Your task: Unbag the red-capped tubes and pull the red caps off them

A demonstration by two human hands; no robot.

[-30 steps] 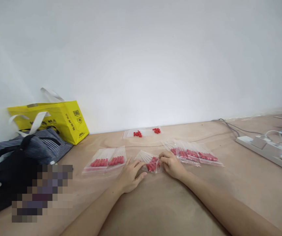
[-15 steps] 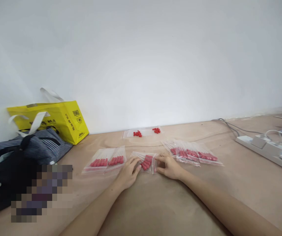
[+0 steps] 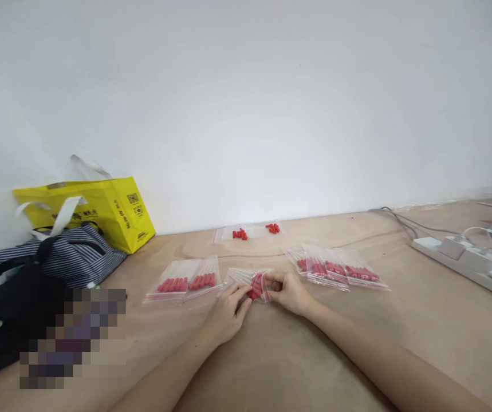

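A small clear zip bag [image 3: 237, 276] with several red tube-like pieces [image 3: 256, 284] lies in front of me. Pinched between the thumb and fingers of my right hand [image 3: 289, 293] is the bag's right end, where the red-lined zip strip is bent. My left hand [image 3: 228, 312] rests at the bag's lower left, its fingertips closed against the plastic beside the red pieces. To the left lie two similar filled bags, one of them a flat bag [image 3: 205, 278]. On the right, several filled bags [image 3: 327, 268] overlap in a row.
Against the wall, loose red pieces [image 3: 240, 234] lie on a flat clear bag [image 3: 256, 231]. A yellow bag [image 3: 132, 212], a striped bag [image 3: 85, 257] and a black bag [image 3: 9, 326] stand at left. At right is a power strip [image 3: 473, 260] with cables.
My right hand has moved slightly left and closed on the bag's zip end, which is now bent. The left fingers have shifted a little right against the bag.
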